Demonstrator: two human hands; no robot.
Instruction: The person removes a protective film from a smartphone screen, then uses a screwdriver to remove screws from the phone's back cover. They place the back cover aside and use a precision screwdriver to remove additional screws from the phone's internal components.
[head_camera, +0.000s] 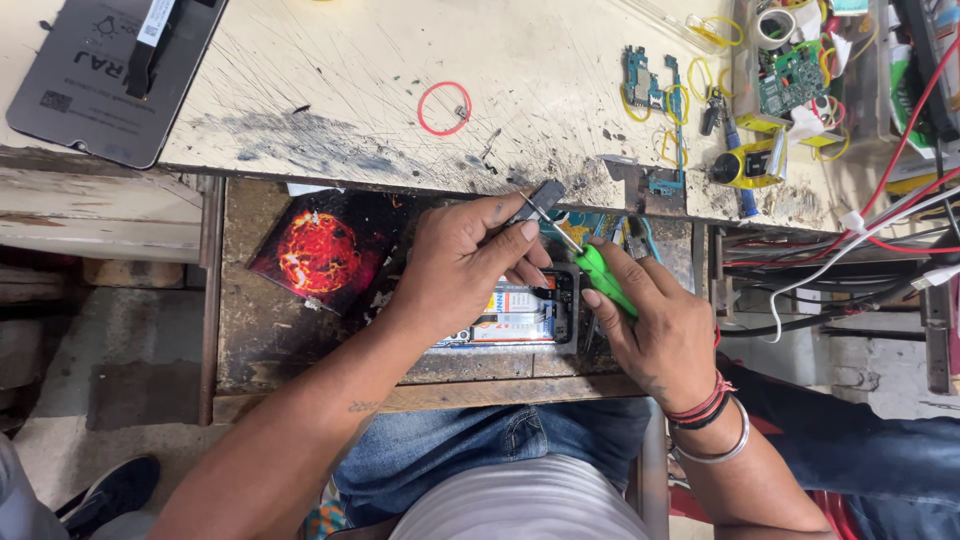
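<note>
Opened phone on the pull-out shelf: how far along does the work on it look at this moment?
Done: the opened black phone lies with its back off, battery exposed; a dark phone panel rests apart on the scratched white bench. In hand: the right hand holds a green-handled screwdriver, and the left hand pinches a small grey part above the phone. Left: the phone remains uncovered; green circuit boards lie loose.

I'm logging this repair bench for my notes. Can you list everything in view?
opened phone: one, dark, in the drawer under both hands
screwdriver: one, green handle, in right hand
small grey part: one, pinched by left fingers
phone back cover: one, red-orange planet print, drawer left
rubber band: one, red, on worktop
screen panel: one, dark grey, top left
circuit boards: several, green and blue, top right
left hand: one, on phone
right hand: one, gripping screwdriver
</note>
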